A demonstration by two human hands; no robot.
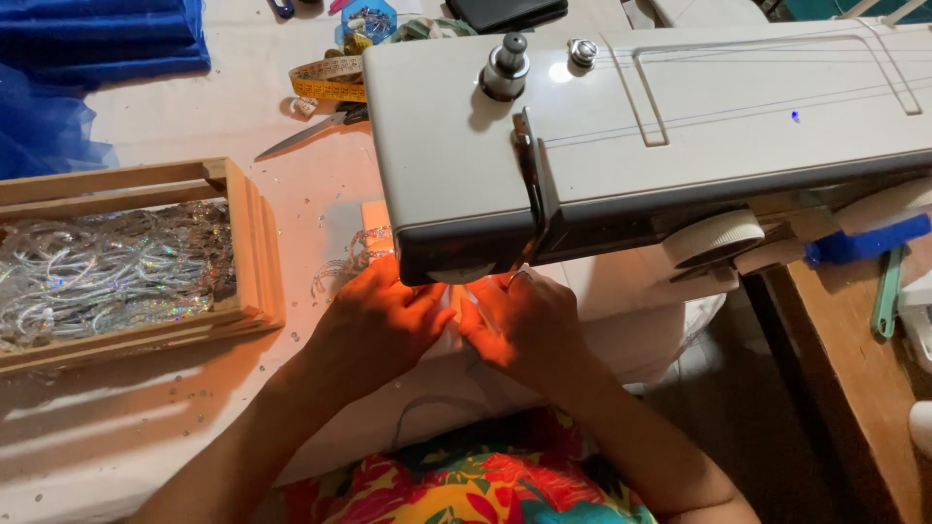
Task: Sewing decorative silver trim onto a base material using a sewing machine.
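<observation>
At the far left lies blue fabric [97, 39], and below it a wooden tray [254, 252] full of shiny sequin trim [107, 267]. Scissors [311, 131] and a yellow tape measure [328, 80] sit on the table [146, 388] behind. My left hand [383, 320] presses flat, fingers together, on the white cloth [456, 374] under the head of the sewing machine [631, 126]. My right hand [529, 325] lies just beside it, fingertips pinching the same cloth by the needle, which the machine hides. Both hands almost touch. Farther right, a green tool [885, 296] rests on a wooden bench [854, 378].
</observation>
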